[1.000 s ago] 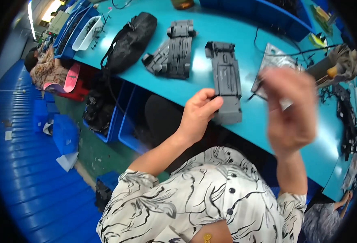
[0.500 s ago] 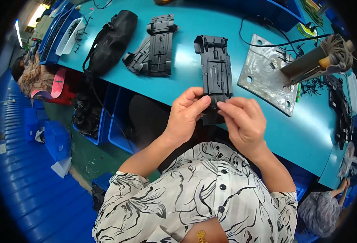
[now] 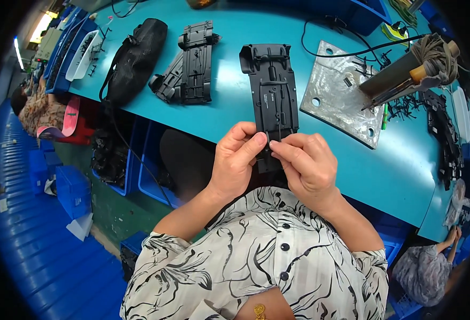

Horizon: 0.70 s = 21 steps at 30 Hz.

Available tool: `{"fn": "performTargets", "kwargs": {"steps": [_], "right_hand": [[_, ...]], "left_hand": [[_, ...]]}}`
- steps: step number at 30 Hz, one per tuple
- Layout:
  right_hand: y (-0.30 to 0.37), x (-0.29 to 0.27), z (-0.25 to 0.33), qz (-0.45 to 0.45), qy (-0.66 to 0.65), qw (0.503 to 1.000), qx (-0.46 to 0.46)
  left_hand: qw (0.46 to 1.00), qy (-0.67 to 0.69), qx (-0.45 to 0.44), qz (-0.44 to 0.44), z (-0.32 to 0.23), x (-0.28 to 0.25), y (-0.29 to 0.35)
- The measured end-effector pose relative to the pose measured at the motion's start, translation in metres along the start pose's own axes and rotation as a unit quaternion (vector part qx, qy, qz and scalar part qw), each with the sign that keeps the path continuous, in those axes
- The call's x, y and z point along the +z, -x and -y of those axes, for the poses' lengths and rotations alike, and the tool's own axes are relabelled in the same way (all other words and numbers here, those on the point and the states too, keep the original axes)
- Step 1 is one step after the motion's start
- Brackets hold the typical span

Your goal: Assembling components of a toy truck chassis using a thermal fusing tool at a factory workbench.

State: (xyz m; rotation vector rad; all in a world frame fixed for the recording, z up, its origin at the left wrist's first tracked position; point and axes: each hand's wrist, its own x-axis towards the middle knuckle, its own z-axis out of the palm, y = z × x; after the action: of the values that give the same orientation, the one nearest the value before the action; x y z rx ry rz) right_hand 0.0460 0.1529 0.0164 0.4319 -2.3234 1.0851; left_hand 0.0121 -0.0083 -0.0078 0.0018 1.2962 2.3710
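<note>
A long black plastic toy-car chassis [image 3: 274, 96] lies with its far end over the blue-green table and its near end between my hands. My left hand [image 3: 235, 162] grips the left edge of that near end, its thumb on top. The fingertips of my right hand [image 3: 308, 165] are pinched together on the chassis face, close beside my left thumb. Whatever they hold is too small and covered to make out. Two similar black chassis [image 3: 196, 69] lie partly overlapping on the table to the left.
A metal plate [image 3: 325, 88] with a thick post [image 3: 389, 88] stands on the right, small black parts around it. A black bag [image 3: 137, 61] and a white tray [image 3: 83, 56] sit left. Blue bins [image 3: 148, 154] stand below the table edge. Other people work at both sides.
The whole view has shifted slightly. My right fingertips have moved left along the chassis, closer to my left thumb. My left hand keeps its grip.
</note>
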Motion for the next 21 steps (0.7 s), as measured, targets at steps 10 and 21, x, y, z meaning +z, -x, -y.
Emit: {"fn": "performTargets", "kwargs": {"steps": [10, 21], "right_hand": [[0.0, -0.004, 0.002, -0.005, 0.008, 1.0, 0.0], [0.001, -0.007, 0.004, 0.034, 0.011, 0.999, -0.005]], "left_hand": [[1.0, -0.014, 0.026, 0.005, 0.0, 0.005, 0.003], [0.999, 0.0, 0.052, -0.003, -0.005, 0.014, 0.008]]}}
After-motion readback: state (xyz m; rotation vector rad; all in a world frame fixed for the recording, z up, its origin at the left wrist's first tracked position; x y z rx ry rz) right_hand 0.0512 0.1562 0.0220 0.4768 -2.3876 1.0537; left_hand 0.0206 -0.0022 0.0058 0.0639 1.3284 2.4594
